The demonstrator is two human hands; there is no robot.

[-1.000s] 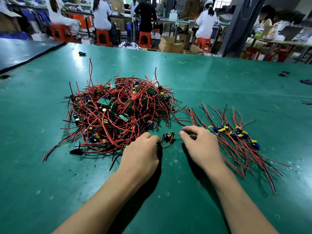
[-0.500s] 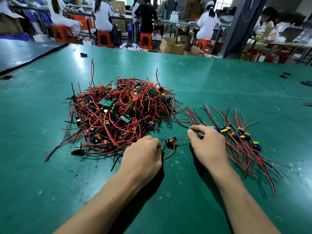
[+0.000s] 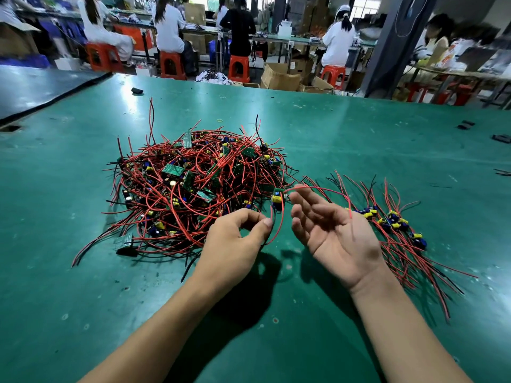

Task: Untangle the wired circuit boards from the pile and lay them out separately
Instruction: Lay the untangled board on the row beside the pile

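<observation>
Tangled pile (image 3: 193, 189) of wired circuit boards, red and black leads looping every way, sits on the green table (image 3: 345, 128) at about eleven o'clock from the left hand (image 3: 235, 244). A sorted row (image 3: 394, 218) of boards already laid apart stretches at three o'clock from the right hand (image 3: 337, 236), their leads fanned toward the near edge.

Between the two hands, just at the pile's four-o'clock fringe, one loose board (image 3: 277, 199) with a yellow component is lifted clear of the table. The left hand is curled, thumb and forefinger pinching a red lead (image 3: 282, 217) that loops down from this board. The right hand is turned palm up, fingers spread and relaxed, gripping nothing. A second lead (image 3: 349, 208) arches from the board across that hand's fingers and ends over the palm; whether it touches the fingertips I cannot tell.

A small black piece (image 3: 137, 90) lies far off at eleven o'clock on the table, and more black bits (image 3: 467, 124) at two o'clock. Beyond the far edge, people sit on orange stools (image 3: 239, 68) at other benches, with cardboard boxes (image 3: 279, 77) on the floor.
</observation>
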